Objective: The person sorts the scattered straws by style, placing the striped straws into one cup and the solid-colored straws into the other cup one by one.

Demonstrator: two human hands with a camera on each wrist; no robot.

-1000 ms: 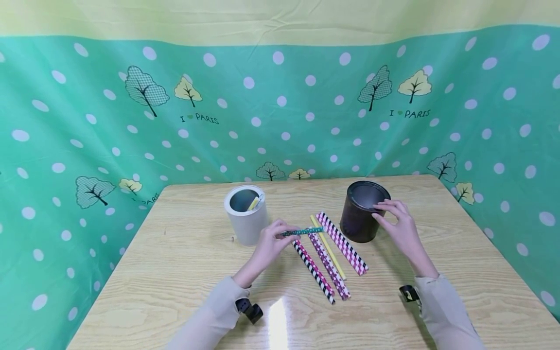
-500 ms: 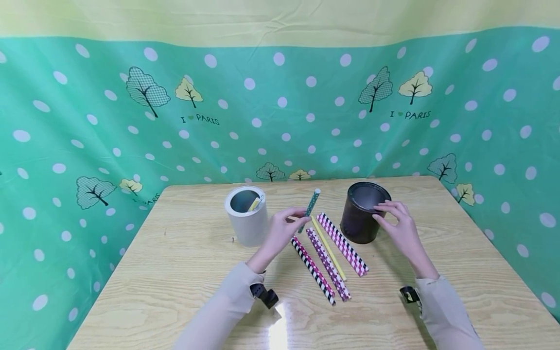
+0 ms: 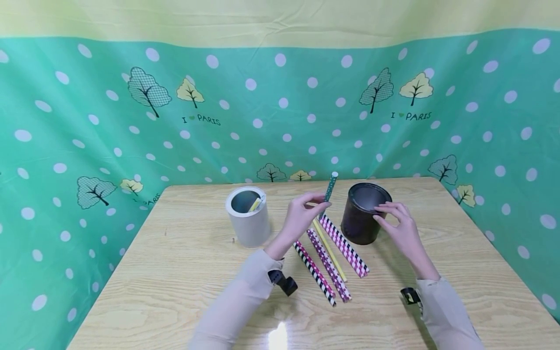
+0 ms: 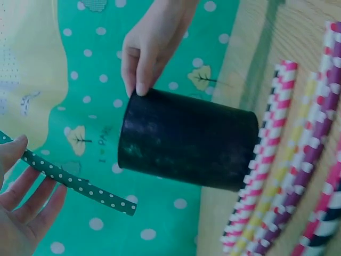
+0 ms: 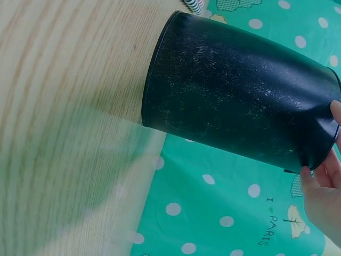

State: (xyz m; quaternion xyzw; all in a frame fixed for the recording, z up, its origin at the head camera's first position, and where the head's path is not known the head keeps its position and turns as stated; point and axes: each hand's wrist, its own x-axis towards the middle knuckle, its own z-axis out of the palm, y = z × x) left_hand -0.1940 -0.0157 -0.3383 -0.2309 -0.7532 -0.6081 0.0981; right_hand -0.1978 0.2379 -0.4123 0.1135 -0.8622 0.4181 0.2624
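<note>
In the head view my left hand (image 3: 301,218) pinches a dark green paper straw (image 3: 331,188) with white dots, its free end tilted up. In the left wrist view the green straw (image 4: 85,186) lies between thumb and fingers, its far end pointing towards the black can. That can (image 3: 359,224) stands upright and open-topped on the right. My right hand (image 3: 399,227) grips its near right rim with thumb and fingertips; the right wrist view has the fingers (image 5: 325,186) at the black can's (image 5: 234,90) mouth.
Several patterned straws lie on the table (image 3: 192,272) between the cans: pink-striped (image 3: 343,245), plain yellow (image 3: 330,250), purple-dotted (image 3: 329,265) and black-striped (image 3: 312,270). A white can (image 3: 249,226) at left holds a yellow straw (image 3: 255,204). A green dotted curtain (image 3: 280,121) hangs behind.
My left hand has carried the green straw to the right and up, towards the black can. The straw has turned from nearly level to steeply upright. My right hand stays at the can's rim.
</note>
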